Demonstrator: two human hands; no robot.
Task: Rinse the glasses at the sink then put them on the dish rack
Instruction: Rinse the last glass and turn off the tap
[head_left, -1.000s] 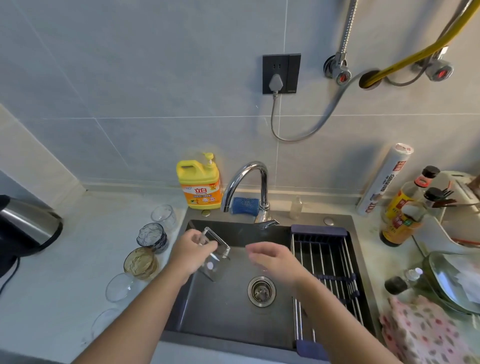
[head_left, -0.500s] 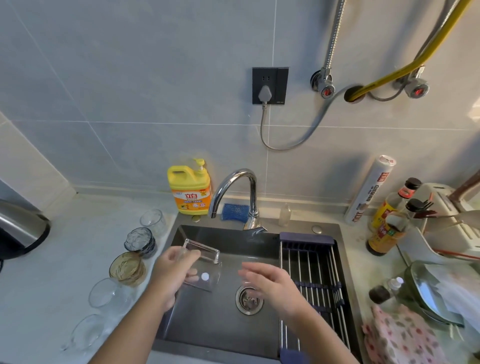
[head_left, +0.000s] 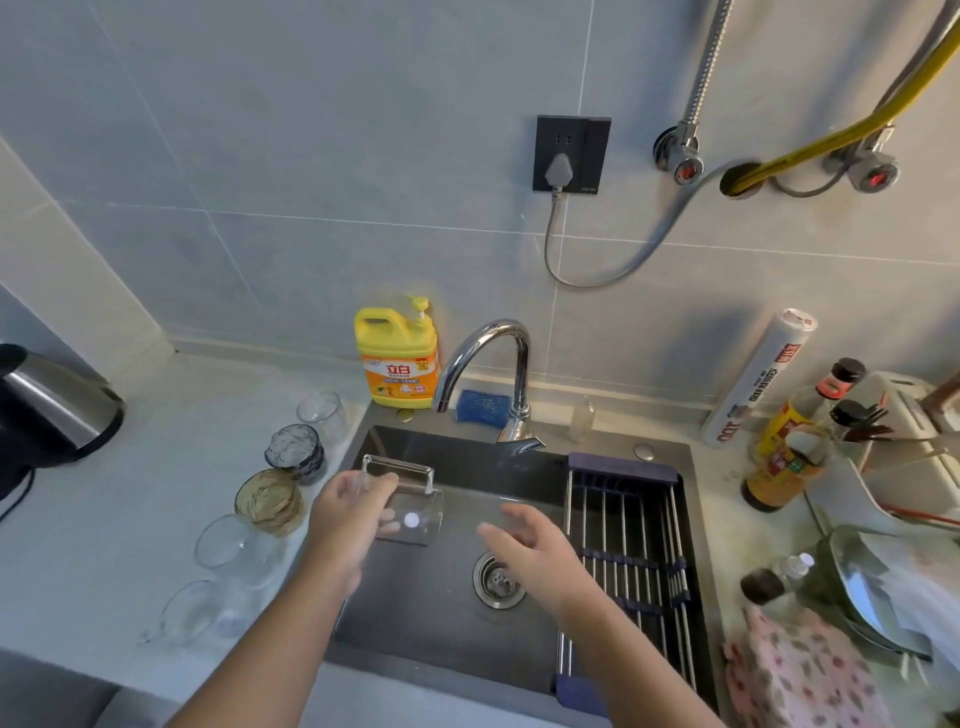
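Observation:
My left hand (head_left: 345, 514) grips a clear glass mug (head_left: 410, 512) with a squared handle, held on its side over the left part of the dark sink (head_left: 415, 613). My right hand (head_left: 530, 545) hovers over the drain (head_left: 497, 579) with fingers relaxed and nothing in it. The chrome faucet (head_left: 488, 364) arches above the mug; no water runs. A roll-up dish rack (head_left: 623, 551) spans the sink's right side and holds nothing. Several glasses line the counter left of the sink: a clear one (head_left: 323, 415), a blue-grey one (head_left: 295, 453), an amber one (head_left: 269, 501) and two clear ones (head_left: 228, 545).
A yellow detergent bottle (head_left: 397, 358) and a blue sponge (head_left: 480, 405) sit behind the sink. A kettle (head_left: 49, 400) stands at far left. Bottles (head_left: 784, 447), a wrap roll (head_left: 758, 379), metal dishes (head_left: 872, 587) and a patterned cloth (head_left: 800, 675) crowd the right counter.
The view tilted and shifted. My left hand has turned the mug so its handle faces up and back; my right hand stays open over the drain.

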